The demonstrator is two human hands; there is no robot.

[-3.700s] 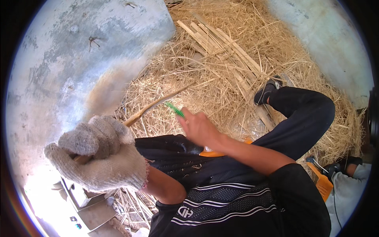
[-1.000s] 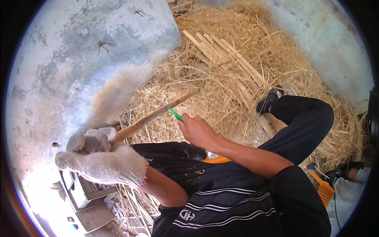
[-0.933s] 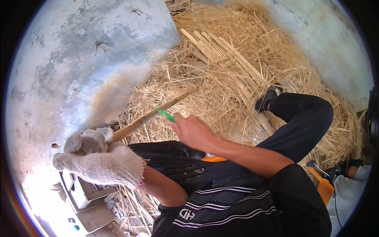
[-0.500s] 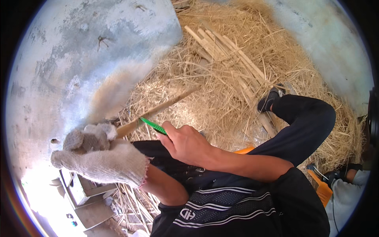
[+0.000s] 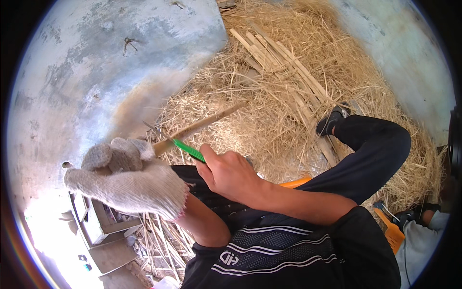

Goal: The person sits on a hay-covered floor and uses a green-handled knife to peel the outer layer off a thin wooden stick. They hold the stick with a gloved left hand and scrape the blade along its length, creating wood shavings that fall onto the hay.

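Observation:
My left hand [image 5: 120, 178], in a pale knitted glove, is closed around the near end of a bamboo strip [image 5: 202, 124]. The strip slants up and away to the right over the shavings. My bare right hand [image 5: 230, 174] grips a knife with a green handle [image 5: 188, 149]. Its thin blade points up and left and crosses the strip just beyond the gloved fingers; whether the edge touches the bamboo I cannot tell. The glove hides the strip's near end.
Bamboo shavings [image 5: 231, 91] cover the floor, with a pile of split strips [image 5: 284, 62] beyond. My right leg [image 5: 375, 144] stretches out at the right. A plaster wall [image 5: 96, 72] rises at the left, beside a wooden frame [image 5: 108, 224]. Another person's leg [image 5: 423, 245] and an orange plastic piece [image 5: 392, 236] show lower right.
The knife blade now shows clearly, pointing up and left past the strip. My gloved hand and the strip have shifted slightly, and both hands keep their holds.

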